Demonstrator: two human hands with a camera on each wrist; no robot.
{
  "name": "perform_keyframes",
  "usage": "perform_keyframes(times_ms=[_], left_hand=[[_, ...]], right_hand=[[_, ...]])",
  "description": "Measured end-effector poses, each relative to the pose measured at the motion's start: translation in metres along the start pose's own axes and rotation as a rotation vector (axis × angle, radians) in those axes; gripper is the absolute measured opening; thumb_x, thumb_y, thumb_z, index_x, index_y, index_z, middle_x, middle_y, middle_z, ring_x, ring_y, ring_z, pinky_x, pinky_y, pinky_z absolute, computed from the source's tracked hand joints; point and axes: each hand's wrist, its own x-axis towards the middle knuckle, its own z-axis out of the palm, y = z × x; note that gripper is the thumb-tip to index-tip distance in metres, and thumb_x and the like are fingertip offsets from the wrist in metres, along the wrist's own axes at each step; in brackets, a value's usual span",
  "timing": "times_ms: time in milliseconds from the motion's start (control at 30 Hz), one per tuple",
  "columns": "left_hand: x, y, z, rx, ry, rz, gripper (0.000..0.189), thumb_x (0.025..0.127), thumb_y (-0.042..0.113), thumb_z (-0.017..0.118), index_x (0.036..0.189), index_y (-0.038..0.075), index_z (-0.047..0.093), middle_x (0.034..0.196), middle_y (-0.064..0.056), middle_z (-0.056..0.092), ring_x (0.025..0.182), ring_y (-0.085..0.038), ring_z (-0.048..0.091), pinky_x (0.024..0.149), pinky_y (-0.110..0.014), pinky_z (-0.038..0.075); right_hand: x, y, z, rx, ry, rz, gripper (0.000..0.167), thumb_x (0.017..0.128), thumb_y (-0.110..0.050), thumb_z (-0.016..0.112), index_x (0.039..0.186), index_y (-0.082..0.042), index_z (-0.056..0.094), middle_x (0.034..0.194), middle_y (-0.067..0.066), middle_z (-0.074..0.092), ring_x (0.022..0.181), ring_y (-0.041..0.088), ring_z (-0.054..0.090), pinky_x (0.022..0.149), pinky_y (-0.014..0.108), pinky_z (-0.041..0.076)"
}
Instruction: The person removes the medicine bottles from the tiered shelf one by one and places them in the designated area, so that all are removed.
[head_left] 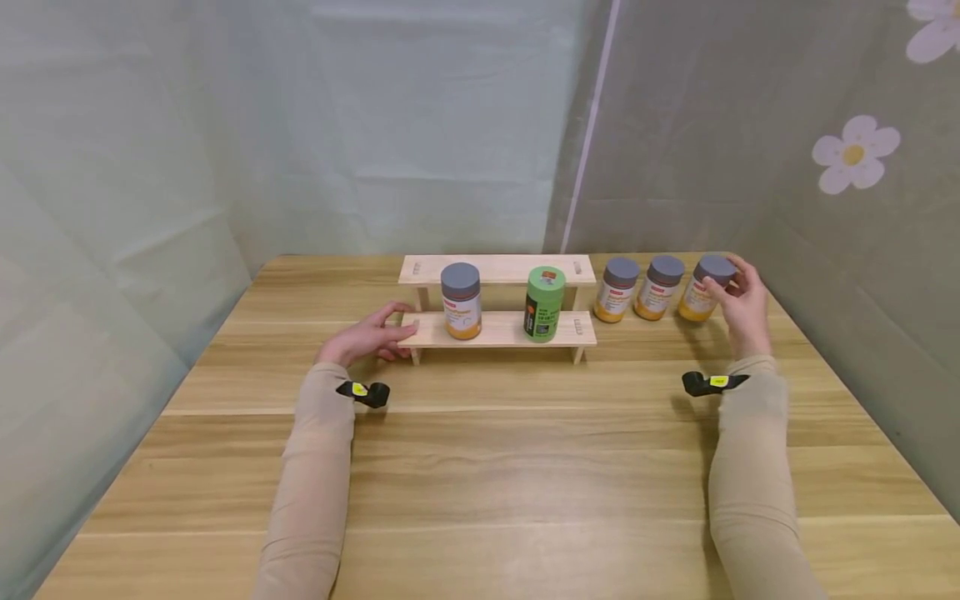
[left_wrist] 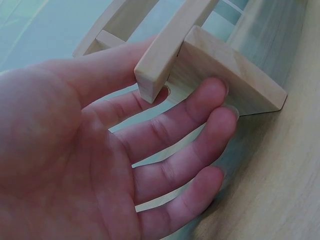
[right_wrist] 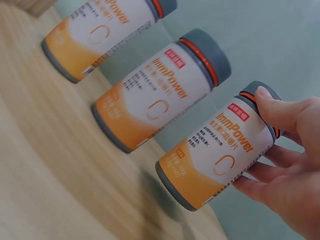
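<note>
Nearby, the left hand (head_left: 365,340) pinches the front wooden shelf (head_left: 501,330) at its nine o'clock end, lower fingers slightly apart. Toward three, the right hand (head_left: 746,315) clamps the outermost grey-lidded jar (head_left: 697,300) between thumb and fingers. Beyond, at twelve, hangs a pale curtain (head_left: 390,125).

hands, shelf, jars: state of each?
left hand: gripping shelf at its left end
right hand: holding right jar
right jar: lid on, table contact unclear
middle jar: lid on, upright on table
left jar: same
grey-lidded shelf jar: lid on, upright
green jar: lid on, upright on shelf
shelf: standing on table
</note>
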Motion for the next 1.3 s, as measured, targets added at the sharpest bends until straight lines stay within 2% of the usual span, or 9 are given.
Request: perform_keyframes(times_ms=[133, 233, 367, 467, 633, 700, 833, 1033, 1300], left_hand=[[0.0, -0.001, 0.0, 0.0, -0.002, 0.001, 0.063, 0.099, 0.039, 0.052, 0.147, 0.013, 0.021, 0.107, -0.016, 0.066, 0.087, -0.016, 0.065, 0.08, -0.029, 0.053], [0.0, -0.001, 0.0, -0.001, -0.004, 0.006, 0.062, 0.1, 0.038, 0.052, 0.147, 0.012, 0.021, 0.11, -0.017, 0.065, 0.087, -0.015, 0.065, 0.08, -0.029, 0.052], [0.001, -0.001, 0.0, 0.004, -0.001, 0.007, 0.062, 0.099, 0.038, 0.052, 0.147, 0.012, 0.022, 0.109, -0.017, 0.065, 0.086, -0.014, 0.065, 0.078, -0.029, 0.052], [0.001, -0.001, 0.0, 0.003, 0.0, 0.004, 0.062, 0.099, 0.038, 0.052, 0.147, 0.012, 0.022, 0.108, -0.016, 0.065, 0.086, -0.014, 0.065, 0.078, -0.028, 0.052], [0.001, -0.001, 0.0, -0.003, -0.001, 0.007, 0.061, 0.1, 0.037, 0.053, 0.147, 0.012, 0.022, 0.107, -0.014, 0.065, 0.085, -0.014, 0.065, 0.077, -0.028, 0.052], [0.001, -0.001, 0.0, -0.006, 0.0, 0.005, 0.061, 0.1, 0.036, 0.053, 0.146, 0.012, 0.022, 0.106, -0.014, 0.065, 0.085, -0.014, 0.065, 0.078, -0.028, 0.052], [0.0, 0.0, 0.001, -0.012, 0.002, -0.002, 0.062, 0.1, 0.037, 0.052, 0.147, 0.012, 0.021, 0.106, -0.013, 0.065, 0.085, -0.014, 0.065, 0.078, -0.029, 0.052], [0.0, 0.001, 0.001, -0.005, 0.001, -0.007, 0.062, 0.1, 0.039, 0.052, 0.147, 0.013, 0.021, 0.112, -0.016, 0.064, 0.085, -0.014, 0.065, 0.078, -0.029, 0.052], [0.0, 0.002, 0.001, -0.01, -0.003, -0.011, 0.062, 0.1, 0.04, 0.051, 0.147, 0.014, 0.02, 0.12, -0.021, 0.061, 0.087, -0.015, 0.065, 0.08, -0.029, 0.053]], right_hand=[[0.004, 0.007, 0.002, -0.209, -0.035, -0.034, 0.059, 0.096, -0.019, 0.059, 0.149, -0.015, 0.035, 0.14, 0.007, 0.047, 0.113, 0.006, 0.049, 0.103, 0.024, 0.038], [0.004, 0.01, 0.003, -0.262, -0.043, -0.045, 0.059, 0.098, -0.021, 0.056, 0.151, -0.015, 0.032, 0.15, 0.014, 0.04, 0.119, 0.008, 0.049, 0.11, 0.029, 0.036], [0.003, 0.012, 0.004, -0.229, -0.031, -0.05, 0.058, 0.098, -0.019, 0.055, 0.151, -0.016, 0.032, 0.152, 0.013, 0.039, 0.121, 0.009, 0.049, 0.111, 0.028, 0.035], [0.002, 0.011, 0.003, -0.18, -0.043, -0.049, 0.058, 0.099, -0.017, 0.054, 0.152, -0.015, 0.031, 0.154, 0.012, 0.035, 0.129, 0.012, 0.045, 0.114, 0.027, 0.032], [0.002, 0.011, 0.0, -0.133, -0.07, -0.033, 0.058, 0.1, -0.012, 0.05, 0.153, -0.016, 0.027, 0.159, 0.014, 0.026, 0.141, 0.022, 0.036, 0.118, 0.032, 0.028], [0.003, 0.011, 0.0, -0.153, -0.073, -0.029, 0.058, 0.1, -0.014, 0.049, 0.153, -0.017, 0.027, 0.159, 0.016, 0.025, 0.143, 0.025, 0.033, 0.118, 0.034, 0.028], [0.004, 0.01, 0.0, -0.125, -0.062, -0.01, 0.059, 0.099, -0.019, 0.053, 0.152, -0.017, 0.028, 0.159, 0.015, 0.025, 0.145, 0.025, 0.03, 0.12, 0.036, 0.025], [0.004, 0.007, 0.005, -0.145, 0.015, 0.016, 0.058, 0.097, -0.029, 0.056, 0.149, -0.016, 0.034, 0.15, 0.011, 0.037, 0.137, 0.021, 0.039, 0.115, 0.033, 0.032], [0.003, 0.001, 0.011, -0.094, 0.086, 0.066, 0.054, 0.095, -0.028, 0.06, 0.145, -0.019, 0.042, 0.132, -0.006, 0.045, 0.116, 0.007, 0.046, 0.106, 0.026, 0.037]])
